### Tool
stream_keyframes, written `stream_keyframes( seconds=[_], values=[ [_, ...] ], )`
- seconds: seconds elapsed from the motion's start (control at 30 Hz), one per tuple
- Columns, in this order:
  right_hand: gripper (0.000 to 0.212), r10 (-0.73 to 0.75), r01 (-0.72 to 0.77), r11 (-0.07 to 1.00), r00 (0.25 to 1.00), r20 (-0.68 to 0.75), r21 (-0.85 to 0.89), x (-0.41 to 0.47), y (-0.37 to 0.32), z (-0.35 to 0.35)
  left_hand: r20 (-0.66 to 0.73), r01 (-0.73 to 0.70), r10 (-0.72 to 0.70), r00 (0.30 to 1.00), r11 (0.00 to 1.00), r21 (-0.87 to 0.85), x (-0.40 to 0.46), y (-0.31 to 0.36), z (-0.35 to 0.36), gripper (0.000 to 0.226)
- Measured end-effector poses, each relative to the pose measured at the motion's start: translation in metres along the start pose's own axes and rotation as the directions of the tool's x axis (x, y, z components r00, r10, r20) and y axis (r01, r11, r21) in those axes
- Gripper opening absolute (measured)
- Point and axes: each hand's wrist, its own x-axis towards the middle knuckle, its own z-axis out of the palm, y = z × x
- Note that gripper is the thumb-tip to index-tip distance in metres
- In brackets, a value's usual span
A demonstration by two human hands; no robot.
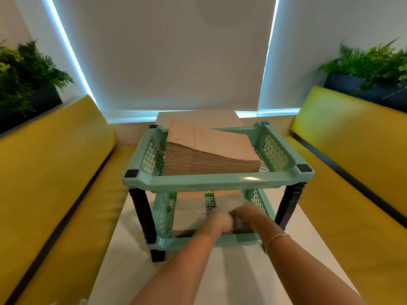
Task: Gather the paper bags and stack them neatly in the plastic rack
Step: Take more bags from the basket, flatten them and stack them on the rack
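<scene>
**Bags going into the lower tier**

Top tray of the green rack (220, 180), mid-frame, holds a thick paper bag stack (209, 150). Left hand (220, 221) and right hand (247, 213) reach into the lower tier, blurred, so can't tell their grip. Bags look light and floppy; I'd support them by the edges.

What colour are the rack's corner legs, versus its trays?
The legs are black; the trays are mint green with lattice sides. Head view shows both.
</scene>
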Motion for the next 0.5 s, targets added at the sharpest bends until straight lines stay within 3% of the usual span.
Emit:
stream_keyframes(
  seconds=[0.13,0.27,0.4,0.5],
  values=[
    [0.026,0.038,-0.040,0.998,0.998,0.044,0.046,0.005,-0.001,-0.003,-0.005,0.000,0.000,1.000,1.000,-0.013,0.007,0.000,0.005,0.037],
    [0.023,0.075,-0.081,0.994,0.993,0.086,0.067,0.010,-0.005,-0.004,-0.018,0.081,-0.087,0.996,0.973,-0.215,0.017,-0.004,0.010,0.038],
    [0.028,0.006,-0.008,1.000,0.997,0.074,0.028,0.012,-0.003,-0.006,-0.040,0.103,-0.134,0.990,0.892,-0.440,0.018,-0.008,0.015,0.030],
    [0.032,-0.023,0.025,0.999,0.999,-0.031,0.045,0.004,-0.003,-0.017,-0.045,0.096,-0.163,0.986,0.757,-0.646,0.015,-0.009,0.016,0.041]
  ],
)
